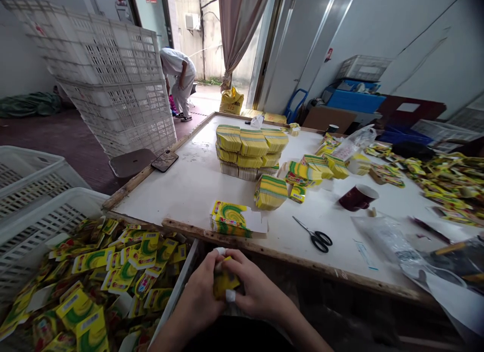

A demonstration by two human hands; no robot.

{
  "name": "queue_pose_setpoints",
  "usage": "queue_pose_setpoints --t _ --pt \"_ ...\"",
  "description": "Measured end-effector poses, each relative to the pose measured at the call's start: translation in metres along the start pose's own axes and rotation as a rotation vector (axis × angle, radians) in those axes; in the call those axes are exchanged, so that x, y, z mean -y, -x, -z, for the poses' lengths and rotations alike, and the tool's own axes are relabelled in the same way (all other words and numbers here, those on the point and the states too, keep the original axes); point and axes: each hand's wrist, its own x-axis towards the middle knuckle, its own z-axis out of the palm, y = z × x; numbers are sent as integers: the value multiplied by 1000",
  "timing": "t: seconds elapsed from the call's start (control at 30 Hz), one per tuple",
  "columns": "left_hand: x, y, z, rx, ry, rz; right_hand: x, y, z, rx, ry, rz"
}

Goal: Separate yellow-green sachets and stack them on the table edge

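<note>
My left hand (204, 286) and my right hand (251, 281) are closed around a small yellow carton (224, 284), just in front of the table's near edge. The fingers cover most of it, and its details are blurred. White wraps show on some of the fingertips. Just beyond my hands, a stack of flat yellow and green cartons (230, 218) lies on the table (181, 190), its white flaps pointing right. To the left, a white crate (85, 198) holds many yellow and green cartons (124, 276) in a loose heap.
Banded carton bundles (251, 148) stand mid-table. Black-handled scissors (317, 238), a dark mug (357, 197) and clear plastic bags lie to the right. A phone (165, 161) rests on the left edge. Stacked white crates (117, 84) rise behind, and a person (179, 79) bends near the doorway.
</note>
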Motion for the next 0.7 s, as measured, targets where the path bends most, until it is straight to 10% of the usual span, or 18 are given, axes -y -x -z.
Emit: queue_pose_setpoints --t 0.27,0.53,0.7 --pt "45 8 61 -669 -225 239 -37 -38 28 -483 415 -151" --pt "32 5 8 -328 356 203 -57 -50 30 -511 506 -150" --pt "7 -17 -22 -489 892 62 -24 -30 4 -488 262 -65"
